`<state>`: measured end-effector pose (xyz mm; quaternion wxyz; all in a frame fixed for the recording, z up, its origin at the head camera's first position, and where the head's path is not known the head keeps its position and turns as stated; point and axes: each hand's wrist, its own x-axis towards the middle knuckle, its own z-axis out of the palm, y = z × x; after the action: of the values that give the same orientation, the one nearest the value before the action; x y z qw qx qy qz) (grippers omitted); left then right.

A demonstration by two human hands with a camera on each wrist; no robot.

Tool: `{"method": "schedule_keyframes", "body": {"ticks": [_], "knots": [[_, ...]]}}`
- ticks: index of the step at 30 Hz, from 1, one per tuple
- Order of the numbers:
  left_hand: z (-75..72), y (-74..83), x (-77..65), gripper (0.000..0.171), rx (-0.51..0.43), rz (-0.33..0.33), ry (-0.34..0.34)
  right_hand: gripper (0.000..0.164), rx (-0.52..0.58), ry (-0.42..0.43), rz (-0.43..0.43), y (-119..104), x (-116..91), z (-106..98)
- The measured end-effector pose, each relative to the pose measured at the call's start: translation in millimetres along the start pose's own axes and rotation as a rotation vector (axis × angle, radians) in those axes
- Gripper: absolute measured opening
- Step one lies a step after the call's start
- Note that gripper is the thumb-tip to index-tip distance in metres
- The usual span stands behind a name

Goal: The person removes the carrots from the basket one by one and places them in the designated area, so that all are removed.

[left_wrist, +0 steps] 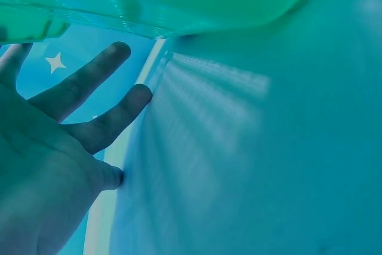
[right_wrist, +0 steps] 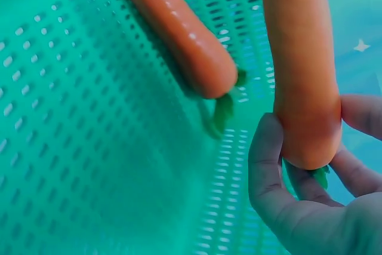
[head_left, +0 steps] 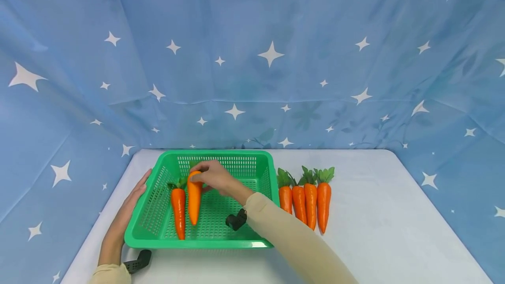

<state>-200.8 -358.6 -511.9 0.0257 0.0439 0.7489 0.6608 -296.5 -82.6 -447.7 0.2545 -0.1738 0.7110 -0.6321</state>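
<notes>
In the head view, my right hand reaches into a green slotted plastic basket and holds an orange carrot by its thick top end. The right wrist view shows thumb and fingers pinching that carrot around the leafy end, its green leaves mostly hidden by the hand. A second carrot with leaves lies in the basket, just left of the held one. Along the basket's left outer side rests my left hand. Its fingers are spread and fairly straight in the left wrist view, beneath the basket's overhanging side.
Several carrots with green leaves lie side by side on the white table, right of the basket. My right sleeve crosses the basket's front right corner. Behind the table hangs a blue star-patterned cloth.
</notes>
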Motion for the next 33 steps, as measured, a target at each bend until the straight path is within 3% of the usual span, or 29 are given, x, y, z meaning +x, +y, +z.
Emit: {"method": "schedule_keyframes", "body": {"ticks": [18,33], "knots": [[0.3,-0.6,-0.4,0.061,-0.011,0.007,-0.013,0.035,0.045,0.040,-0.034,-29.6,-32.8,-58.0],[-1.6,-3.9,2.3,0.063,-0.010,0.068,-0.040,0.038,0.097,0.099,-0.069,-30.2,-64.4,-102.0]]}}
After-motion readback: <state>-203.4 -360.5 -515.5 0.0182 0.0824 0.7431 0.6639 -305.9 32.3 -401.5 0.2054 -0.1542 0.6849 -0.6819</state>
